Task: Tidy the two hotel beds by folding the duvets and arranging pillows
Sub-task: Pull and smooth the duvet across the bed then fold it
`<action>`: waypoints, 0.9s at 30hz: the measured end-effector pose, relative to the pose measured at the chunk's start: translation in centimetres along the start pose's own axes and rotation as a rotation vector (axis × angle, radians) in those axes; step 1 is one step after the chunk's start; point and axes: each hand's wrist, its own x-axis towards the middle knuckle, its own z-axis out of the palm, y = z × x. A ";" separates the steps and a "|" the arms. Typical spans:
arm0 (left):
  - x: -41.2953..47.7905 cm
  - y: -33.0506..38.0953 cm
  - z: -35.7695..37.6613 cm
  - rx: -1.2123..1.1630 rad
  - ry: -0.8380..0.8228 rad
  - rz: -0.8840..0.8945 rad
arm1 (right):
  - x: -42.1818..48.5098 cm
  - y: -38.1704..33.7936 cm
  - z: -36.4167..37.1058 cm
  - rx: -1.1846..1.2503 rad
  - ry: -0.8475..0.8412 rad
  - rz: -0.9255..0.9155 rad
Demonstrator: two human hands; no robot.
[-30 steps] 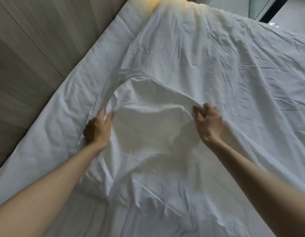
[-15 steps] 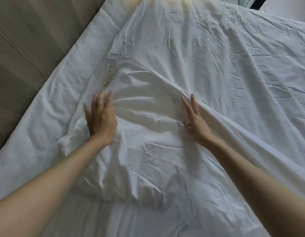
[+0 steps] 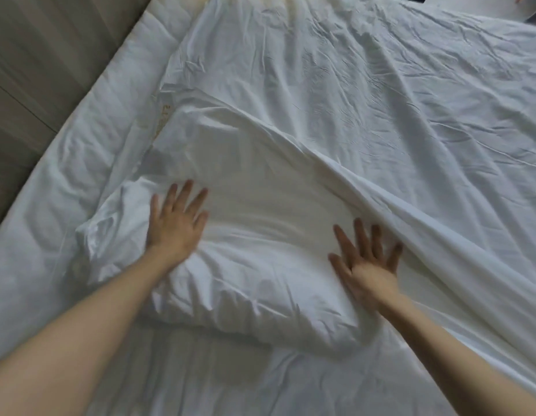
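Head view, single moment

Left hand [image 3: 174, 228]: palm down, fingers straight and fanned wide, nothing gripped. It presses flat on the left part of the folded flap [image 3: 260, 205] of the white duvet [image 3: 380, 121].

Right hand [image 3: 367, 267]: palm down likewise, fingers spread, nothing held. It lies flat on the same flap, toward its right end. The outline is blurred, so how hard it presses I cannot tell.

Folded flap: a puffy doubled layer spanning between the two hands and reaching on past both sets of fingertips. Its rounded near edge bulges below both wrists, on the person's side. A loose bunched corner [image 3: 92, 232] sticks out on the little-finger side of the left hand.

Fold ridge [image 3: 458, 235]: long and raised, it runs diagonally just beyond the right hand's fingertips and away to its little-finger side.

Rest of duvet: creased, spread out ahead of both hands and to the right of the right hand.

Mattress edge [image 3: 50, 181]: white, well out to the left of the left hand. Wood-grain wall panel [image 3: 26, 70] lies further left again.

Small yellowish marks [image 3: 164, 115] show on the fabric ahead of the left fingertips; nature not discernible
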 end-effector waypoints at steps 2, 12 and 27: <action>-0.5 -0.9 -0.9 0.013 -0.085 -0.076 | -0.6 0.7 -0.4 0.026 -0.046 -0.019; -9.9 8.0 -10.0 -0.204 -0.132 0.067 | -7.3 -0.9 -6.0 0.072 0.117 -0.209; -36.8 16.9 -24.6 -0.227 0.100 0.285 | -34.9 5.8 -11.6 0.170 0.435 -0.319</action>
